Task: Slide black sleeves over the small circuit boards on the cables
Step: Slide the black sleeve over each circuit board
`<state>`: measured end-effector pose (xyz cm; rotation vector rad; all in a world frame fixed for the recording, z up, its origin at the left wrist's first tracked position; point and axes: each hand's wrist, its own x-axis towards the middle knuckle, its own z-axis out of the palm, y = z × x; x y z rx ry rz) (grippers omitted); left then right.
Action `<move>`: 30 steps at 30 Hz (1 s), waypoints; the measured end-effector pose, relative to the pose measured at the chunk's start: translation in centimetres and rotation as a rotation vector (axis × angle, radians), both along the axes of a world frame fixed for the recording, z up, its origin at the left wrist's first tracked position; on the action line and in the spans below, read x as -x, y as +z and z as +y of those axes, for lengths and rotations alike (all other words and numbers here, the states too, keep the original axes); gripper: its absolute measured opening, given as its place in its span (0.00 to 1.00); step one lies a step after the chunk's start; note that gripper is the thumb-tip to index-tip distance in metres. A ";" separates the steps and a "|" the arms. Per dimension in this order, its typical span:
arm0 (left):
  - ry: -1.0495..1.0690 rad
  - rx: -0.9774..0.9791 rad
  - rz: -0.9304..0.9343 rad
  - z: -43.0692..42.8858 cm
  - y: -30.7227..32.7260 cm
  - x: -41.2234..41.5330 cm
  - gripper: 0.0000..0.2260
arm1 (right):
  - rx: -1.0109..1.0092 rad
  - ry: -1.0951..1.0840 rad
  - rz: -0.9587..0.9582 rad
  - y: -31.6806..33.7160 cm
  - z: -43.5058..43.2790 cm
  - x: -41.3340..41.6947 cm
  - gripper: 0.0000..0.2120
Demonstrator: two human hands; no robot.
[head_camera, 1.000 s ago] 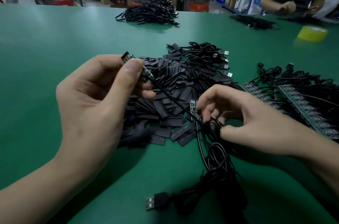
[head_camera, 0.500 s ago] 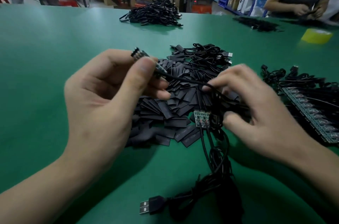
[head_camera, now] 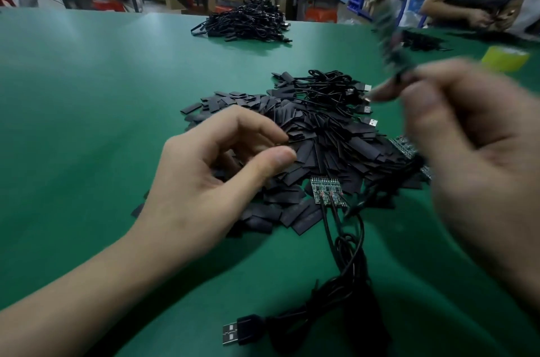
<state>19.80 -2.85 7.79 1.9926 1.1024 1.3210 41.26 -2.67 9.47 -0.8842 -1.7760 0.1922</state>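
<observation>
Left hand hovers over the pile of black sleeves mid-frame, fingers loosely curled, nothing between them. Right hand, badly blurred at the right edge, pinches a raised circuit board toward the upper right. Two more boards on cables lie at the pile's lower edge on the green table

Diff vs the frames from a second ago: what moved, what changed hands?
Left hand let go of the cable end and dropped to the sleeve pile, fingertips at the sleeves. Right hand left the cable bundle and swung up and right; though blurred, it seems to pinch that cable end now. Pile and USB plug unchanged.
</observation>
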 end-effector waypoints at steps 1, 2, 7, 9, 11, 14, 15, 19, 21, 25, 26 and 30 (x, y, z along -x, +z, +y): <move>0.001 -0.055 0.133 0.6 -0.7 0.9 0.08 | -0.004 -0.045 0.035 0.7 0.1 -0.5 0.11; 0.015 -0.101 0.273 0.7 -0.7 1.7 0.08 | -0.023 -0.080 0.042 1.2 0.4 -1.2 0.12; 0.024 -0.087 0.775 3.6 -0.5 4.9 0.25 | 0.013 -0.269 -0.249 1.2 0.7 -3.3 0.19; 0.018 -0.040 0.870 3.5 -0.4 5.5 0.28 | 0.055 -0.232 -0.372 0.7 0.6 -2.5 0.16; -0.002 -0.033 0.927 3.7 -0.5 5.5 0.28 | 0.158 -0.163 -0.476 -0.2 0.6 -1.4 0.12; -0.030 -0.050 0.932 3.9 -0.6 5.5 0.25 | 0.277 -0.093 -0.538 -1.8 1.0 -0.7 0.12; -0.041 -0.047 0.917 4.0 -0.6 5.6 0.23 | 0.325 -0.082 -0.530 -2.3 1.0 -0.6 0.12; -0.137 -0.037 0.820 4.1 -0.9 5.4 0.18 | 0.453 -0.060 -0.425 -4.1 1.2 -0.1 0.10; -0.176 -0.020 0.696 4.1 -1.2 5.0 0.16 | 0.503 -0.030 -0.333 -4.6 1.4 0.1 0.09; -0.121 0.050 0.341 3.3 -2.3 3.6 0.10 | 0.620 0.094 -0.130 -5.1 1.3 0.7 0.11; -0.123 0.092 0.252 3.0 -2.6 3.2 0.09 | 0.634 0.105 -0.100 -5.1 1.3 0.8 0.12; -0.178 0.202 -0.028 2.2 -3.5 1.8 0.07 | 0.697 0.216 -0.068 -5.1 0.9 1.2 0.15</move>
